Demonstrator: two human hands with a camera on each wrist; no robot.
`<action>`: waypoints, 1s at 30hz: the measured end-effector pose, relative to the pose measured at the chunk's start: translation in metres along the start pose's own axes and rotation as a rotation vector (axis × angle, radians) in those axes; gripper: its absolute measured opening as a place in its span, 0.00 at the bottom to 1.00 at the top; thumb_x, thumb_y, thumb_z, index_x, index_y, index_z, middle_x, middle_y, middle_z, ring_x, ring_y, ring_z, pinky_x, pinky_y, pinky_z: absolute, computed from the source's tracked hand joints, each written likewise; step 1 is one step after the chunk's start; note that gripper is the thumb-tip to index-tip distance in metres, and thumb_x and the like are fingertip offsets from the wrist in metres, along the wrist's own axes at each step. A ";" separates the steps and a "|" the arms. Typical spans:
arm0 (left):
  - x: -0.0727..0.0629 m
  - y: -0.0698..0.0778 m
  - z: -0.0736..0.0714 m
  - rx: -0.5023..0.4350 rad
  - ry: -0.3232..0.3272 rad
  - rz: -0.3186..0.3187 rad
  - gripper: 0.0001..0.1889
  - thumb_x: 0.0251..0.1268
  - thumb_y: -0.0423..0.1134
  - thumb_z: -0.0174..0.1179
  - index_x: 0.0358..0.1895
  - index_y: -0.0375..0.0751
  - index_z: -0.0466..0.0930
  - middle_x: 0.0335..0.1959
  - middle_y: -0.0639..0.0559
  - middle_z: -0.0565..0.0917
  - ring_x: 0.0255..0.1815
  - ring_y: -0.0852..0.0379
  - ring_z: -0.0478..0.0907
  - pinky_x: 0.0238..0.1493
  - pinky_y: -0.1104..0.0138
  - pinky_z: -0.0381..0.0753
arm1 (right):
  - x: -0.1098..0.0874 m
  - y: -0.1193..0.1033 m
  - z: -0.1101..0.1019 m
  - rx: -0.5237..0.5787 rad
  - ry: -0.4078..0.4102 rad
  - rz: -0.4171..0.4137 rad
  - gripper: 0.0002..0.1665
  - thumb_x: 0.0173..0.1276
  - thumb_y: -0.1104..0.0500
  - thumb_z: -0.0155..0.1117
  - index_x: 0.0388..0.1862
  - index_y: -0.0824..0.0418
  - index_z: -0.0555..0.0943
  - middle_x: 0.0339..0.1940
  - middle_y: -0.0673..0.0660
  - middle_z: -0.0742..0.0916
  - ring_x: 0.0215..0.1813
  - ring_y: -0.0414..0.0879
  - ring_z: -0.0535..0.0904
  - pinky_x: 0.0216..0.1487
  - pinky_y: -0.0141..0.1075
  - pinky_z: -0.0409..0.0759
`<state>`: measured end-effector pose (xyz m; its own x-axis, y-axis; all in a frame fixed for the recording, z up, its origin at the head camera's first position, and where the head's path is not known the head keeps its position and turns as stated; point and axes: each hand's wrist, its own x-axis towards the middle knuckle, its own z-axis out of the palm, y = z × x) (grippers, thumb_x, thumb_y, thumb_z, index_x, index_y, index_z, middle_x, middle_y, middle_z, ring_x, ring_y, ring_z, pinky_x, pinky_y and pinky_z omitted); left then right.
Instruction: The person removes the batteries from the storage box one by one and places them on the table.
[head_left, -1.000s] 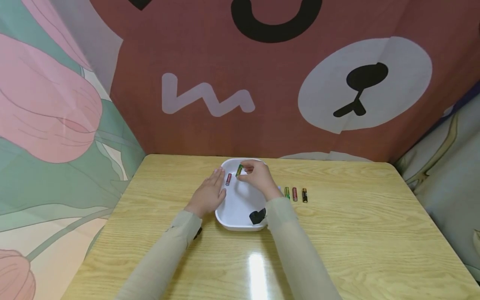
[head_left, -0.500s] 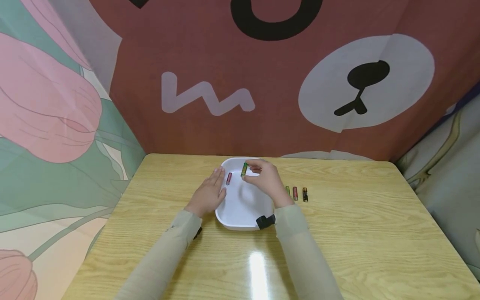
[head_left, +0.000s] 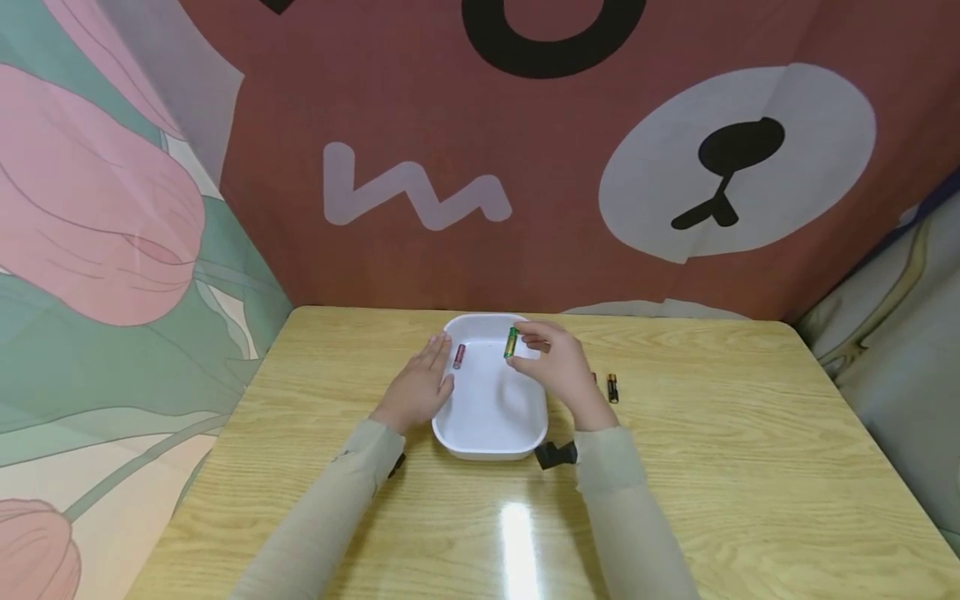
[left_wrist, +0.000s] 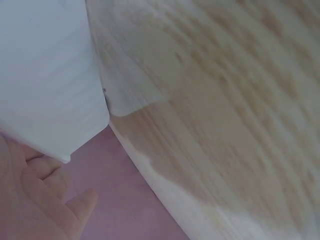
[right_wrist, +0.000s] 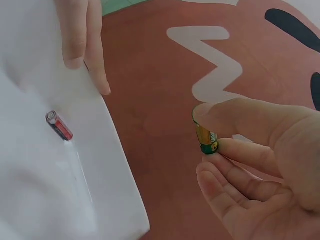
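My right hand (head_left: 558, 367) pinches a green and gold battery (head_left: 511, 342) between thumb and fingertips, above the right side of a white tray (head_left: 491, 408). In the right wrist view this battery (right_wrist: 206, 139) stands close to upright in the pinch. Flat along the tray's left rim lies my left hand (head_left: 417, 385), its fingers extended. Inside the tray, near that hand, is a red battery (head_left: 459, 357). The left wrist view has the left hand (left_wrist: 37, 200) at the white tray's outer wall (left_wrist: 55, 70).
To the right of the tray a black battery (head_left: 612, 388) lies on the wooden table (head_left: 750, 467). Beside it the end of a red battery (head_left: 594, 377) peeks out from behind my right hand. A printed cloth (head_left: 420, 267) hangs along the table's back edge.
My right hand has carried the green battery rightward across the tray, and now covers a green battery on the table. The left hand, tray and red battery inside have stayed put.
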<state>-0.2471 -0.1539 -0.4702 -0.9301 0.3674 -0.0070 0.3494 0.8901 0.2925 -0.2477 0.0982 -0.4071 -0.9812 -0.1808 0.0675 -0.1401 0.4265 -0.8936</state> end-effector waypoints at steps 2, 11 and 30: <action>0.000 0.001 -0.001 -0.004 0.002 0.004 0.34 0.81 0.45 0.41 0.81 0.32 0.44 0.83 0.41 0.45 0.83 0.45 0.41 0.80 0.49 0.52 | -0.003 0.002 -0.004 -0.016 0.001 -0.016 0.34 0.63 0.62 0.75 0.69 0.61 0.77 0.61 0.63 0.80 0.63 0.59 0.78 0.66 0.49 0.78; -0.001 0.002 -0.004 -0.009 -0.002 0.004 0.34 0.81 0.45 0.42 0.81 0.32 0.43 0.83 0.41 0.45 0.83 0.45 0.41 0.80 0.49 0.52 | -0.016 0.007 -0.022 -0.006 0.041 -0.034 0.33 0.62 0.64 0.75 0.67 0.63 0.78 0.60 0.62 0.81 0.63 0.57 0.78 0.66 0.48 0.78; 0.000 0.002 -0.003 -0.002 -0.009 0.002 0.34 0.82 0.45 0.42 0.81 0.33 0.43 0.83 0.42 0.44 0.83 0.46 0.40 0.80 0.49 0.52 | -0.028 0.023 -0.059 -0.119 0.038 -0.064 0.33 0.64 0.64 0.73 0.69 0.64 0.77 0.62 0.63 0.79 0.64 0.59 0.77 0.67 0.50 0.76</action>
<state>-0.2463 -0.1529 -0.4671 -0.9283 0.3714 -0.0149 0.3509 0.8889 0.2944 -0.2310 0.1653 -0.4039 -0.9739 -0.1779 0.1412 -0.2146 0.5177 -0.8282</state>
